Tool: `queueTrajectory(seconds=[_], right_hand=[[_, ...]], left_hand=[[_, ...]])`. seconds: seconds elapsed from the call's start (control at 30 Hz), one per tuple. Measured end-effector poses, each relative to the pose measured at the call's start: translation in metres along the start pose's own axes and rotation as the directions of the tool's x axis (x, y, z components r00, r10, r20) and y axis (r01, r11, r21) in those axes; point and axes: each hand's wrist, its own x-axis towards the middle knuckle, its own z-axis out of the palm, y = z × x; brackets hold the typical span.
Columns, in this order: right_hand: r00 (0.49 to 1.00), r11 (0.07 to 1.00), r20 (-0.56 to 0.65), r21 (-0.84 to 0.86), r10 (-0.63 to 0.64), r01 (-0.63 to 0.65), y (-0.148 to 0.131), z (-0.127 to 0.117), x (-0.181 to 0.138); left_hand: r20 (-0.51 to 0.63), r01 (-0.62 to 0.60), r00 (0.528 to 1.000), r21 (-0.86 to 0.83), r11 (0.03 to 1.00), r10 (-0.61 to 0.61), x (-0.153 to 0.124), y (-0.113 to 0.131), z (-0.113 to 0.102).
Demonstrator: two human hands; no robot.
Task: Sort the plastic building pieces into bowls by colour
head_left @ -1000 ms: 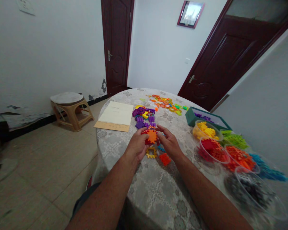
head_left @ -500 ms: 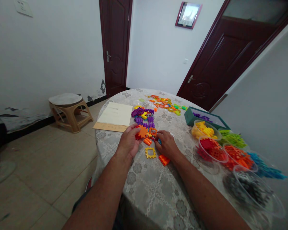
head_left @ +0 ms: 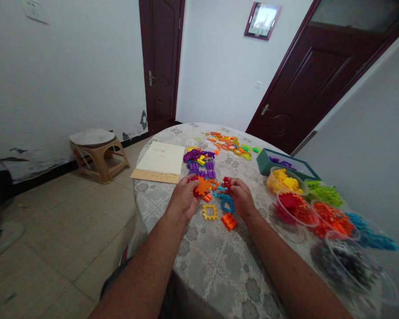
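Observation:
My left hand [head_left: 183, 199] is closed on an orange notched building piece [head_left: 202, 186] with red parts joined to it. Between the fingertips of my right hand [head_left: 241, 197] is a small red building piece [head_left: 226, 183], held just above the table. Below and between the hands lie a blue ring-shaped piece [head_left: 227, 204], a yellow square frame [head_left: 209, 212] and an orange block piece [head_left: 229, 221]. Purple pieces [head_left: 193, 166] form a cluster beyond my left hand, with a yellow piece [head_left: 201, 160] among them.
Paper sheets [head_left: 161, 159] lie at the table's left. Loose orange and green pieces [head_left: 231, 144] are spread at the back. On the right stand a green box [head_left: 264, 163] and clear tubs of yellow [head_left: 286, 180], red [head_left: 292, 206] and dark pieces [head_left: 350, 263]. A stool [head_left: 99, 155] is on the floor.
My right hand has risen from the table and now holds the small red piece. The blue pieces it covered are now visible. My left hand keeps its orange piece.

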Motion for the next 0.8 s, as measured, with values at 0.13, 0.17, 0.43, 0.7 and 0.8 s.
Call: queueTrajectory(seconds=[0.13,0.17,0.43,0.7,0.8], right_hand=[[0.993,0.983,-0.056,0.149,-0.1,0.108,-0.016,0.009,-0.01],[0.983,0.98,-0.048,0.085,-0.179,0.182,-0.023,0.012,-0.013],[0.875,0.834,0.125,-0.266,-0.468,0.484,-0.046,0.029,-0.029],[0.876,0.805,0.19,-0.346,-0.444,0.483,-0.03,0.028,-0.023],[0.898,0.81,0.141,-0.39,-0.416,0.437,-0.021,0.022,-0.018]], left_hand=[[-0.001,0.016,1.0,-0.019,1.0,-0.016,-0.001,-0.005,0.005],[0.006,0.014,1.0,-0.039,0.999,-0.014,-0.001,-0.006,0.006],[0.039,-0.004,0.999,-0.086,0.996,0.007,-0.004,-0.012,0.011],[0.034,-0.188,0.982,0.153,0.97,0.185,0.007,-0.032,0.008],[0.008,-0.308,0.946,0.34,0.889,0.325,0.014,-0.035,0.008]])
